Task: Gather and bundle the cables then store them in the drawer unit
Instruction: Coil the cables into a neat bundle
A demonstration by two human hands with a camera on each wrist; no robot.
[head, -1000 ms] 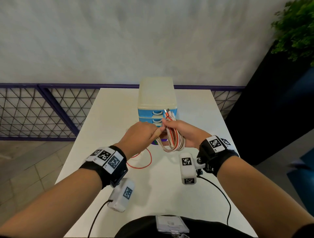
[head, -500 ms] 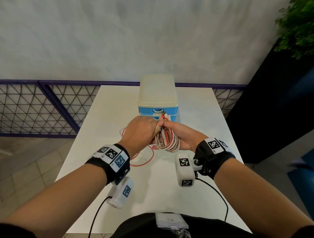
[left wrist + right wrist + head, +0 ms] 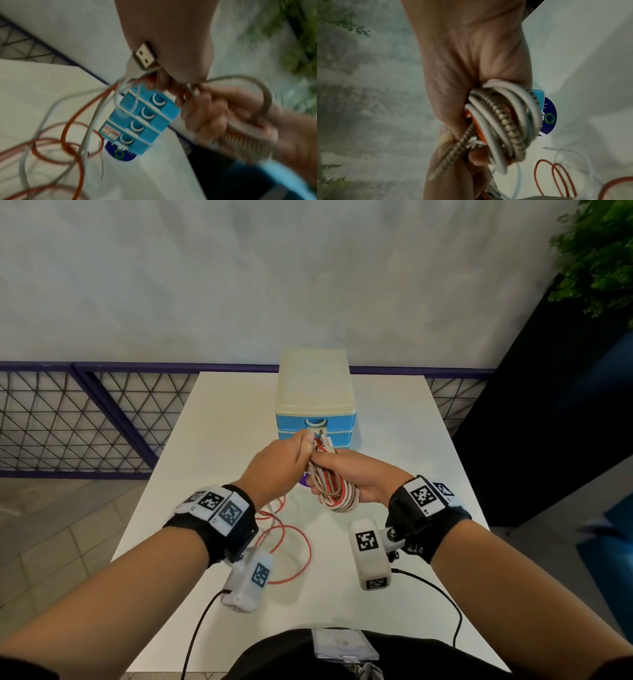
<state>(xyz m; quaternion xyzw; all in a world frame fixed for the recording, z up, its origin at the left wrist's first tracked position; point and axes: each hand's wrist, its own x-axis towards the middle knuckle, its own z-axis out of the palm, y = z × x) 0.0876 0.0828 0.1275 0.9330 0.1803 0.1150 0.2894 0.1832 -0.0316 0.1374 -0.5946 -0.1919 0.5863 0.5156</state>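
Note:
My right hand [image 3: 346, 470] grips a coiled cable bundle [image 3: 337, 491] of white, red and spring-wrapped strands, held above the white table [image 3: 394, 440]; the coil [image 3: 503, 121] fills the right wrist view. My left hand [image 3: 284, 460] pinches the cable ends beside it, and a USB plug [image 3: 145, 57] sticks out under its fingers. Loose red cable [image 3: 291, 542] and white cable [image 3: 24, 155] trail from the hands onto the table. Just behind the hands stands the blue drawer unit [image 3: 315, 405] with a cream top, its drawers [image 3: 145, 119] shut.
A purple round sticker [image 3: 120, 154] lies on the table in front of the unit. A purple mesh railing [image 3: 85, 419] runs behind the table. On the right are a dark panel [image 3: 548, 422] and a green plant [image 3: 599, 251].
Both hands stay together on the bundle and have lifted slightly toward the drawer unit. The coil hangs lower from my right hand, and more loose red cable shows on the table.

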